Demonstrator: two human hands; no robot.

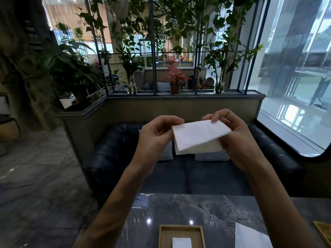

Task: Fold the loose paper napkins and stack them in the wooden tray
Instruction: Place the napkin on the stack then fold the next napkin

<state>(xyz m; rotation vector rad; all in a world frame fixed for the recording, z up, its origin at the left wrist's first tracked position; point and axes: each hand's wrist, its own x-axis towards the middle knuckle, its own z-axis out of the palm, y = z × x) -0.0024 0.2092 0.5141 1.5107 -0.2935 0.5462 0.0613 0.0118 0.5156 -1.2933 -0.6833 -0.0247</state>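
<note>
Item: our left hand (pixel 157 135) and right hand (pixel 231 133) pinch one half-folded napkin (pixel 198 136) aloft, aligning edges; wooden tray (pixel 180 230) near, holding one folded napkin (pixel 181 242).

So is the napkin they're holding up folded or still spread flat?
Folded, partly at least. The napkin shows two layers, an upper flap lying askew over a lower one, pinched between the left hand and right hand.

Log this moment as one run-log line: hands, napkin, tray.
left hand: holds napkin | right hand: pinches same napkin, mid-fold, raised above table | wooden tray: one folded napkin inside
</note>
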